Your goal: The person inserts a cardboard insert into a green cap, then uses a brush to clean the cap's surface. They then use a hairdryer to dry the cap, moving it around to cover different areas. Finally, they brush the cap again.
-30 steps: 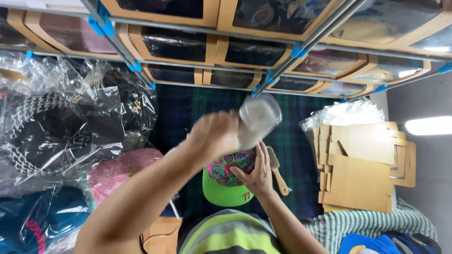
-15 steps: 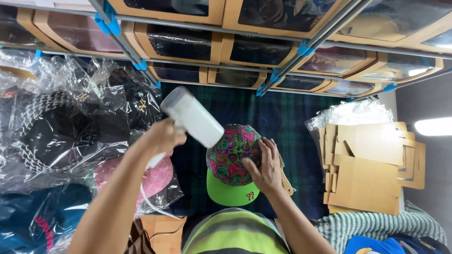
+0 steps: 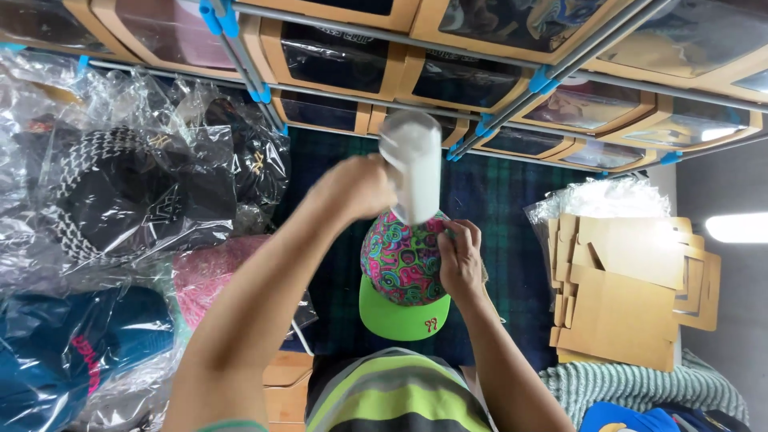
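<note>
We find the cap [image 3: 402,268], a multicoloured swirl-patterned crown with a bright green brim, lying on the dark plaid cloth [image 3: 504,216] in front of the person, brim toward the body. Our right hand [image 3: 460,260] rests on the crown's right side, fingers curled over the fabric and steadying it. Our left hand [image 3: 356,188] is closed around the grip of a white handheld appliance [image 3: 412,164], blurred, its head over the crown's far edge; we cannot tell whether it touches.

We judge the step in hand to be treating the crown with the appliance. The next pass calls for a firm hold on the cap and fingers kept out from under the head.

Bagged caps [image 3: 136,200] lie to the left, flat cardboard blanks [image 3: 632,296] to the right, boxed stock on shelving [image 3: 448,76] beyond.
</note>
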